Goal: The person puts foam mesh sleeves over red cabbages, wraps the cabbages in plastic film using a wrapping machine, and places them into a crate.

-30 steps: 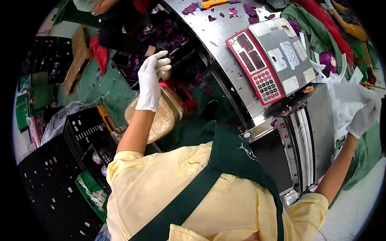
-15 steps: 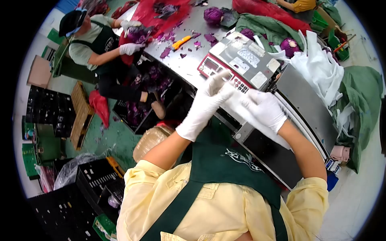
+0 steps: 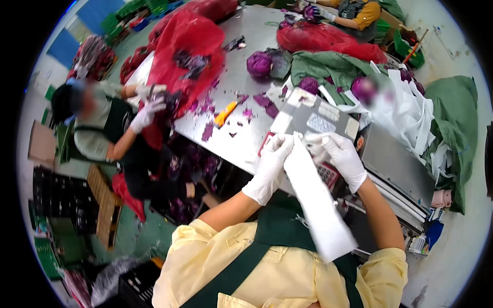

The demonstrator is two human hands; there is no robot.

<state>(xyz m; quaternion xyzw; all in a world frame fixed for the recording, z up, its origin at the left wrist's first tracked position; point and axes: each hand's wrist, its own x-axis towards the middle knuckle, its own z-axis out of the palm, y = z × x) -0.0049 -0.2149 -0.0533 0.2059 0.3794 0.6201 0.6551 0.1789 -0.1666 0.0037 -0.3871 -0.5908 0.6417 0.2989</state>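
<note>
My gloved left hand (image 3: 271, 167) is closed, fingers pinching the top end of a white strip (image 3: 318, 210) that hangs down over my apron. My gloved right hand (image 3: 343, 158) is beside it, thumb and fingers pressed together at the strip's upper edge. Behind my hands the red and grey scale (image 3: 316, 118) stands on the metal table (image 3: 246, 149), partly hidden by them. More white strips (image 3: 405, 110) lie in a heap to the right, by a purple cabbage (image 3: 363, 90).
A co-worker (image 3: 115, 123) at the left handles purple leaves by a red mesh bag (image 3: 190, 41). Another person (image 3: 359, 18) is at the top right. An orange knife (image 3: 225, 114), a whole cabbage (image 3: 259, 64) and a metal sealing machine (image 3: 398, 159) are around me.
My right hand has come from the far-right strips to my left hand, bringing a strip. The strip now hangs downward from both hands. The view has shifted, showing more table.
</note>
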